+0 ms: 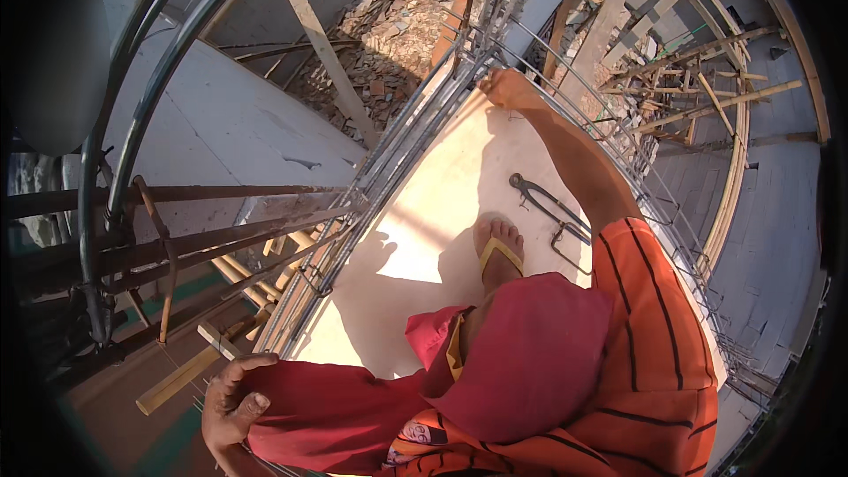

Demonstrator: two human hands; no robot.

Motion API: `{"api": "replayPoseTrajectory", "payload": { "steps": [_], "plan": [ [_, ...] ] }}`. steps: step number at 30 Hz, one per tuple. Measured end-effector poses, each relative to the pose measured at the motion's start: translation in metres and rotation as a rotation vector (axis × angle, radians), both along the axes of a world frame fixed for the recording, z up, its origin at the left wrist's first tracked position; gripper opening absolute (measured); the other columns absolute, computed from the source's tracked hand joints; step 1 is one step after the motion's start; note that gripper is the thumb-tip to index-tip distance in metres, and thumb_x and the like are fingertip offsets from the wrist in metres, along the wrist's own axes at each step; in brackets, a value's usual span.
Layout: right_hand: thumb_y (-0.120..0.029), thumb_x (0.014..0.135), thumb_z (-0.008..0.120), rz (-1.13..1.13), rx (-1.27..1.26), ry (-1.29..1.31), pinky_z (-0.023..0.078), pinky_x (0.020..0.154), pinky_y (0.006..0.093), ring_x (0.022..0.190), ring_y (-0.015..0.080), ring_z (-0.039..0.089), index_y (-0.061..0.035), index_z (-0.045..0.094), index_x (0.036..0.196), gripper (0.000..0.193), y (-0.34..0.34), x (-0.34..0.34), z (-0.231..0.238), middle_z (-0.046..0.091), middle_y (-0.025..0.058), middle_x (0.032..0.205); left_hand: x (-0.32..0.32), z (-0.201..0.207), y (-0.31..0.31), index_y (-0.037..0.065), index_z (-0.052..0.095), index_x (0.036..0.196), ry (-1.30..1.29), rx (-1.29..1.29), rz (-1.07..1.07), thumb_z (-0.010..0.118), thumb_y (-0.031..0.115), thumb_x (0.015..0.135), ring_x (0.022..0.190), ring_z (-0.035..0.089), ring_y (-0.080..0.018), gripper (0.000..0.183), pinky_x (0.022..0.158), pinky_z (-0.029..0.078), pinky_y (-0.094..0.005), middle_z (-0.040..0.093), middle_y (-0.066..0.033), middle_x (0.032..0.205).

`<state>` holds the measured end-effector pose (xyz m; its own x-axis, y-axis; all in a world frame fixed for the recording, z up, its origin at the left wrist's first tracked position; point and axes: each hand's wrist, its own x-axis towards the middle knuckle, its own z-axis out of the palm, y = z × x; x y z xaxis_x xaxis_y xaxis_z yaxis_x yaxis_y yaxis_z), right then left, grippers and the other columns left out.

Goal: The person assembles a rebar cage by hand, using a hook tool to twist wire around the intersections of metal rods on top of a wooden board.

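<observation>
At the upper centre of the frame we see ribbed steel bars (468, 62), grey and slender, crowding together at a corner. The right hand (508, 88) reaches them with bent fingers; we cannot tell whether it grips a bar. Below it spreads a smooth, pale board (442, 168), edged by long bars on both sides. On the board's right part lie dark metal pincers (527, 188) with a rounded head and long, thin handles, near a bent rod (556, 243). At the centre we find a foot in a yellow-strapped sandal (501, 252). At the lower left the left hand (234, 406) rests by wrinkled red cloth (327, 415), thumb and fingers curved and apart. Farther out we see jagged rubble (380, 44) at the top, and smooth, rounded bamboo poles (247, 283) at the left.
</observation>
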<state>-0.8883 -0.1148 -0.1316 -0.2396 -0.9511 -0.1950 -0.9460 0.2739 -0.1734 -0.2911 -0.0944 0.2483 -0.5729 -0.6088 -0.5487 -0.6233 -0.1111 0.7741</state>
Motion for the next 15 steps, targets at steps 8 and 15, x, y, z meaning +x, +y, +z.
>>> {"api": "replayPoseTrajectory", "payload": {
  "steps": [8,15],
  "plan": [
    [-0.043,0.089,0.051,-0.198,0.222,-0.155,0.047,0.088,0.0416,0.101,0.0345,0.061,-0.0045,0.066,0.098,0.043,-0.015,0.022,0.059,0.064,0.0181,0.104,-0.196,-0.102,0.006,0.005,0.049,0.125,-0.173,0.103,-0.862,0.054,0.019,0.091,0.111,0.055,-0.0327,0.037,0.096,0.044,-0.0408,0.057,-0.0172,0.121],
    [-0.041,0.090,0.045,-0.007,0.004,-0.046,0.051,0.079,0.0449,0.091,0.0344,0.064,-0.0057,0.065,0.094,0.041,-0.007,0.010,0.017,0.066,0.0192,0.093,-0.298,-0.269,-0.005,0.004,0.048,0.126,-0.056,-0.564,-0.257,0.048,0.005,0.084,0.115,0.046,-0.0446,0.042,0.099,0.038,-0.0475,0.048,-0.0260,0.127]
  ]
}}
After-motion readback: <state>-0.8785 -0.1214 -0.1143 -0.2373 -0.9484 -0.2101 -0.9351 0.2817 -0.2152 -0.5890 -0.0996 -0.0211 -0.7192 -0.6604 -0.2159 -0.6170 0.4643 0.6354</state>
